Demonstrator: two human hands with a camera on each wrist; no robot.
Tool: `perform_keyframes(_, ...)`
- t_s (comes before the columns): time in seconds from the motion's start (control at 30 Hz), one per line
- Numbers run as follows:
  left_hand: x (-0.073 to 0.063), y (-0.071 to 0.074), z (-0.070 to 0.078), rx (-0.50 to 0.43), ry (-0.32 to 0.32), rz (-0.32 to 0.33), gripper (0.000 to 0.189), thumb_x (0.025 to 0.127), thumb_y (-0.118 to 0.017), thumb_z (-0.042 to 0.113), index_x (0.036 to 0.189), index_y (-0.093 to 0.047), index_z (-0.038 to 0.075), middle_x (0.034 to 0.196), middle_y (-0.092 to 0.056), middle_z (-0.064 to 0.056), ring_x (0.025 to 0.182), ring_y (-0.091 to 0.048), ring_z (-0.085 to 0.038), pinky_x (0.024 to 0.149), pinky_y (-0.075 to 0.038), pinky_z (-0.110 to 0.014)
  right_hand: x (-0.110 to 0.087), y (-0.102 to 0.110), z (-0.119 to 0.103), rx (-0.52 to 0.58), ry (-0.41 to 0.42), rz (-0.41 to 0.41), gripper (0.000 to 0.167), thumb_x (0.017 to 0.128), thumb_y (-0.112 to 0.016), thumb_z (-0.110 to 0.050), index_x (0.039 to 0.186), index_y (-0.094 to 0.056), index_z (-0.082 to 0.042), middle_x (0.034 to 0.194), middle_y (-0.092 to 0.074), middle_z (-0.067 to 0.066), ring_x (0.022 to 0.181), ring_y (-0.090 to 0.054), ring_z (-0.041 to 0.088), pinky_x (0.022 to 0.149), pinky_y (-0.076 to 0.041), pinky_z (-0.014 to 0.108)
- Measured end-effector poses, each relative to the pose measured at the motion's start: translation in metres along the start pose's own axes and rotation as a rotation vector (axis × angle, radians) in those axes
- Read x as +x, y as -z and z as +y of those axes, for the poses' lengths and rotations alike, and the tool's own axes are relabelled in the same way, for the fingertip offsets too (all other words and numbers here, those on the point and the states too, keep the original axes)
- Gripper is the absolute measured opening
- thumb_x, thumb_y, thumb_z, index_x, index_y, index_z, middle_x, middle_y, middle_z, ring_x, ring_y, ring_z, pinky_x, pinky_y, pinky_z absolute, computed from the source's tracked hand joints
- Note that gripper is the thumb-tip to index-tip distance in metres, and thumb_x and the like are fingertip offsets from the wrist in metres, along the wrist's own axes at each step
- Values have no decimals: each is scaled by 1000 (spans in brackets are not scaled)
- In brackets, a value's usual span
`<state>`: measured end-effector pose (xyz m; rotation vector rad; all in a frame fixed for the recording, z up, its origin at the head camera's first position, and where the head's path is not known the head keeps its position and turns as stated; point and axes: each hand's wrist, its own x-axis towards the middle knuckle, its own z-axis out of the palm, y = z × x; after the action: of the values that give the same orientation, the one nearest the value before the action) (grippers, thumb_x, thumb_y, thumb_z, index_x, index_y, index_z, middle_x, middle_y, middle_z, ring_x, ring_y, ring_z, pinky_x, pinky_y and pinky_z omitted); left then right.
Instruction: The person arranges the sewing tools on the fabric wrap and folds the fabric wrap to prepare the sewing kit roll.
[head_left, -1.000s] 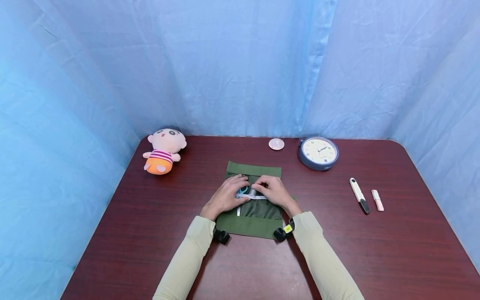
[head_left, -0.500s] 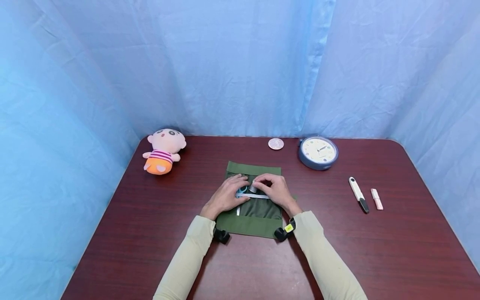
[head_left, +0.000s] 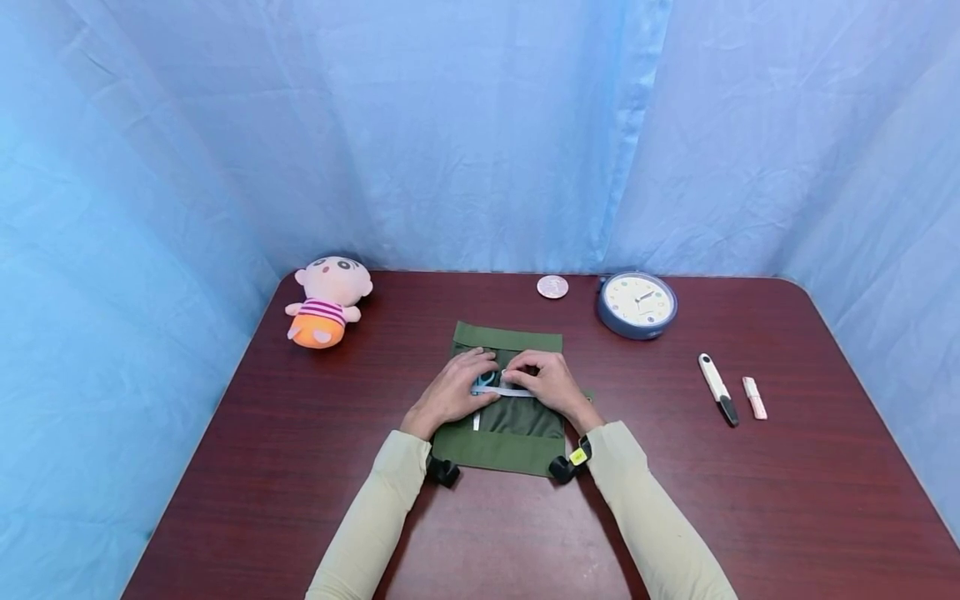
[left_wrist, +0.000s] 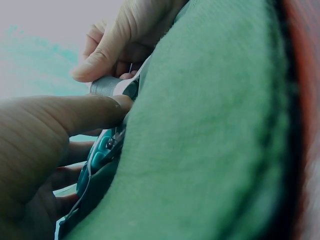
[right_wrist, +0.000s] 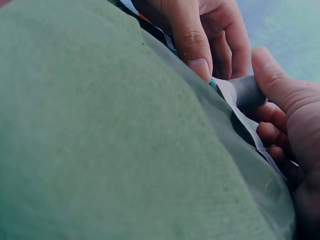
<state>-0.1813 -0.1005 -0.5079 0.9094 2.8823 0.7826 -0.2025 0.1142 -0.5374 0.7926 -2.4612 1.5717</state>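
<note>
Pale blue curtains enclose a dark reddish-brown, wood-grained desk. A plush doll lies at far left. Next, the left hand rests with loosely extended fingers on a green cloth case, beside teal handles. A grey spool sits at the case's white band, its long axis running roughly away from the person, one end beneath the band; the right hand's fingers pinch the other end. A yellow label at the right wrist is unreadable. Rightward come a pale disc, a round clock with illegible dial marks, a white-and-black tool and a pinkish stick.
</note>
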Motion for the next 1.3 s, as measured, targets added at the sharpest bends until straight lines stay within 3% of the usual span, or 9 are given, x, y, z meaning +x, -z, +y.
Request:
perform_keyframes(0.4,0,0,0,3,-23,13,43,90,-75,29,127,-66,8,139,-63,-13,142,-48,-34,120,-37,-47,2,0,-3,-94,-105,-18,10,89,-75,-23,87,-79,-14,85,-77,5,70,-60,3,64,-49,21)
perform_keyframes(0.6,1,0,-1,14,-27,11,45,89,-76,30,128,-66,8,139,-63,-13,142,-49,-34,120,-37,-47,2,2,-2,-96,-73,-38,12,94,-71,-22,89,-78,-14,94,-75,5,73,-58,3,65,-48,20)
perform_keyframes(0.83,2,0,0,9,-30,14,43,89,-76,28,126,-67,7,139,-63,-15,140,-50,-35,119,-38,-48,2,3,0,-90,-40,-31,12,94,-71,-18,88,-79,-13,87,-74,4,68,-55,0,62,-45,18)
perform_keyframes(1.3,1,0,-2,-3,-32,9,43,91,-74,30,127,-67,8,140,-62,-15,141,-49,-35,120,-37,-48,4,3,1,-117,-84,-90,12,94,-70,-23,87,-77,-16,86,-72,1,71,-55,3,66,-44,20)
